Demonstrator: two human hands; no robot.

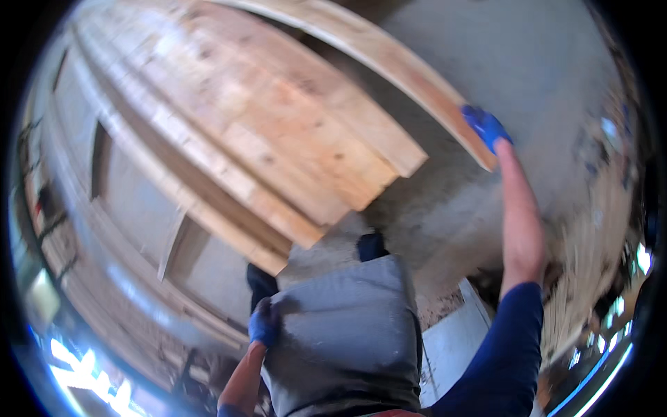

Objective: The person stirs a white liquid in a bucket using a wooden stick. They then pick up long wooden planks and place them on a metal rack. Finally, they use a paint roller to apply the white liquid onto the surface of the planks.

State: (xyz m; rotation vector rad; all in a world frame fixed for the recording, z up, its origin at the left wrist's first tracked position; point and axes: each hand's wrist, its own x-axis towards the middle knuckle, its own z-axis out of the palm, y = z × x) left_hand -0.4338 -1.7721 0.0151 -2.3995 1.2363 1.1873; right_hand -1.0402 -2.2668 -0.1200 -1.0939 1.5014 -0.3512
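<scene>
My right hand [485, 127], in a blue glove, grips the near end of a long pale wooden plank [389, 55] that runs up and to the left across the grey concrete floor. My left hand [262, 321], also blue-gloved, rests against the edge of my grey apron [347, 333] at my side, fingers curled, with nothing seen in it. A stack of wide wooden boards [264, 132] lies to the left of the plank, its near ends cut square.
A wooden frame with open panels [139, 208] lies under and left of the stack. Grey concrete floor [528, 62] spreads at the right. A pale flat panel [451, 340] and scattered wood scraps [590, 264] lie at the lower right.
</scene>
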